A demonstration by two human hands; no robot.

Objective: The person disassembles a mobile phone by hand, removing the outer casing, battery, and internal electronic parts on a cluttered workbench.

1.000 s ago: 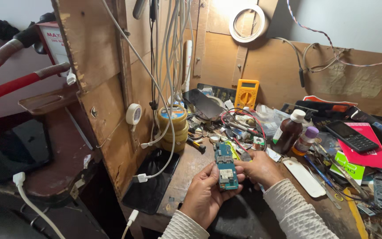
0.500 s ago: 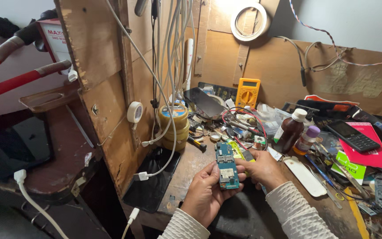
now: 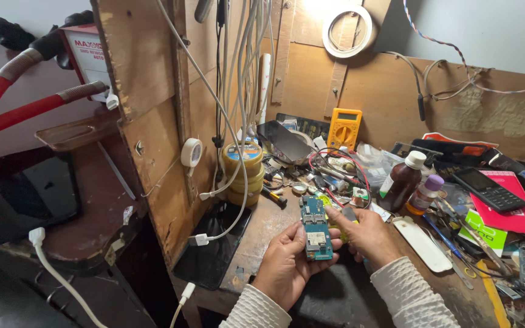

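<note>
At lower centre, your left hand (image 3: 287,267) is gripping the blue circuit board (image 3: 315,228) while your right hand (image 3: 366,234) is pinching its edge.

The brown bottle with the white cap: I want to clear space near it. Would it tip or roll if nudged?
The brown bottle stands upright, tall and narrow, so a push near its cap would probably tip it. Once down, its round body would likely roll. The purple-capped bottle and red wires crowd close, so it might knock into them. How full it is cannot be told.
</note>
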